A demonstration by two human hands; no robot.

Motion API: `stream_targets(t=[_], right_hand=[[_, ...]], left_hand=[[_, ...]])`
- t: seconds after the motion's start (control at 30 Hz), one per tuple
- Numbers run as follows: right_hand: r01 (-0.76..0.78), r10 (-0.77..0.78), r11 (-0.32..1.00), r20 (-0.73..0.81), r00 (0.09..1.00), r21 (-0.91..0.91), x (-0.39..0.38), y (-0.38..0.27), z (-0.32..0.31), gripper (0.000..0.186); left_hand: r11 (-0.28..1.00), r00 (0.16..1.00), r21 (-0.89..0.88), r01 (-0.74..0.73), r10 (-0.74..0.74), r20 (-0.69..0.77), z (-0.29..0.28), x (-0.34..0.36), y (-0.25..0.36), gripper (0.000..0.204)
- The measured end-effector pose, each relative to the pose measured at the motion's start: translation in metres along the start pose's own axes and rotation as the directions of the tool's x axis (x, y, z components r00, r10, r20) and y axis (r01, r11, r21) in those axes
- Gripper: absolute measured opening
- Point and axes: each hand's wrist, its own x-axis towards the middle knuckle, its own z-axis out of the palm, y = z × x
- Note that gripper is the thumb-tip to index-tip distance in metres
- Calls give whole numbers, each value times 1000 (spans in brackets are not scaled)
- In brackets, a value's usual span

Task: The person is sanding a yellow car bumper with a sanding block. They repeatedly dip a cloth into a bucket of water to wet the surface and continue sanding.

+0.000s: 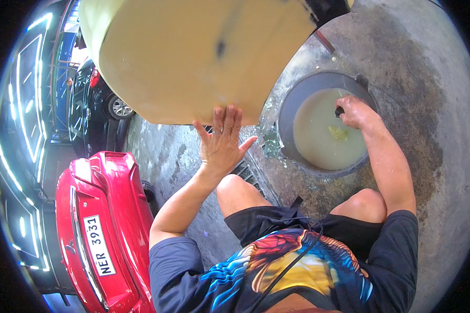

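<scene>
My left hand [222, 143] lies open with its fingers spread, fingertips resting on the lower edge of a large pale-yellow panel [188, 57] that has dark smudges on it. To the right, my right hand [354, 112] is over a round dark grey tub [287, 112] of cloudy, whitish water [316, 138]. Its fingers are closed around a small black object [339, 111], mostly hidden by the hand, so its kind does not show. A yellow-green patch [338, 133] shows in the water just below that hand; whether it is foam or a sponge I cannot tell.
The wet concrete floor [402, 73] has dark stains. A metal drain grate [245, 175] lies between the panel and my knees. At the left stand a red car [115, 208] and, farther off, a black car [86, 109]. A reddish bar [324, 41] lies beyond the tub.
</scene>
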Motion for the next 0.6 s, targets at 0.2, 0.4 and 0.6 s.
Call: stream_targets(t=[0.2, 0.4, 0.6], right_hand=[[55, -55, 998, -91, 994, -1, -3, -1, 0, 34], [47, -48, 999, -108, 993, -11, -5, -1, 1, 38], [49, -47, 999, -85, 995, 22, -3, 1, 2, 39]], left_hand=[[1000, 999, 12, 19, -19, 44, 9, -14, 11, 110], [997, 992, -23, 75, -73, 102, 17, -30, 27, 113], [972, 982, -200, 126, -93, 164, 15, -51, 56, 119]])
